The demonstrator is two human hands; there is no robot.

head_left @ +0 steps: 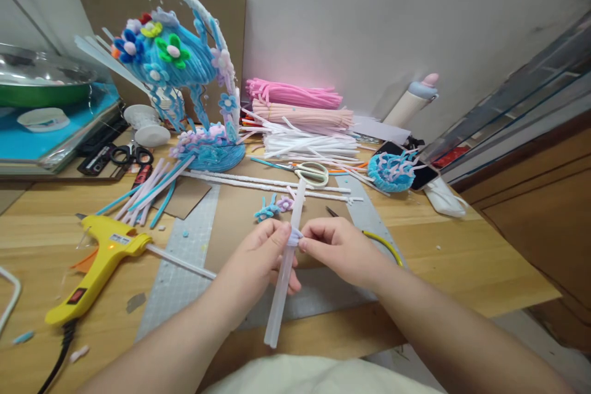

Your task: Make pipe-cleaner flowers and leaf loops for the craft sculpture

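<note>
Above the tabletop's (462,277) near edge: lilac wrap on glue sticks (279,305)

The left hand (263,252) pinches the slanted, translucent sticks over the cutting mat (323,303); the right hand's (340,250) thumb and forefinger pinch a lilac pipe cleaner (294,237) that appears wrapped around them. Winding seems the step in hand; the next move likely calls for steady sticks and a taut strand. Toward the far left corner, a green bowl's (41,96) contents are unclear; by the far edge, the tumbler (406,107) is capped.
</note>
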